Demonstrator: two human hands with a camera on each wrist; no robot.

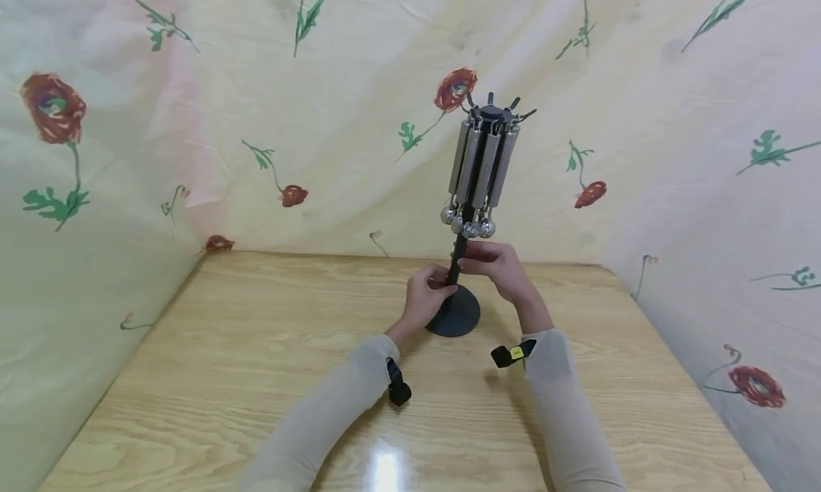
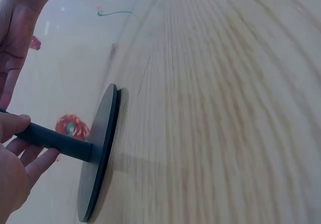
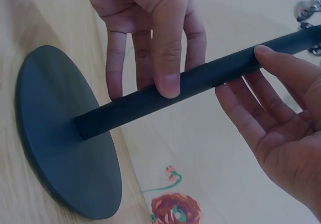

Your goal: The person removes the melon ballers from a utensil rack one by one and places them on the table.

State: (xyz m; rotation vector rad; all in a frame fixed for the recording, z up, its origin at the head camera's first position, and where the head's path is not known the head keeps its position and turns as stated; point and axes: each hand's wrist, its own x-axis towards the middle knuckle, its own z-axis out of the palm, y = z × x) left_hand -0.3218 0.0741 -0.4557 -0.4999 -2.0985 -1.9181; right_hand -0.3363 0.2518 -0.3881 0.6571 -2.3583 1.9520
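Hands of a person meet on the black pole (image 1: 457, 260) of a utensil stand, which rises upright from a round black base (image 1: 454, 315) set flat on the wooden table (image 1: 256, 378), toward its far edge and well apart from the floral cloth (image 1: 192, 121) draped behind and to both sides. The left hand (image 1: 425, 294) pinches the pole low down, just above the base: the right wrist view shows its thumb (image 3: 168, 58) pressed on the near side of the pole and its fingers (image 3: 116, 58) passing behind it. The right hand (image 1: 499, 264) takes the pole slightly higher, with its thumb tip (image 3: 273, 56) resting on top and its fingers (image 3: 251, 103) loosely curved beneath, the palm open toward the camera. At the head of the stand a ring of hooks (image 1: 492, 112) carries several steel-handled utensils (image 1: 482, 165), which hang straight down side by side, their rounded ends (image 1: 471, 227) just above the right hand. As far as the pictures show, the work stands at its opening: both hands have a grip on the pole, the base lies fully on the table in the left wrist view, no utensil has left its hook, and whatever turning, lifting or unhooking is meant appears not yet done.
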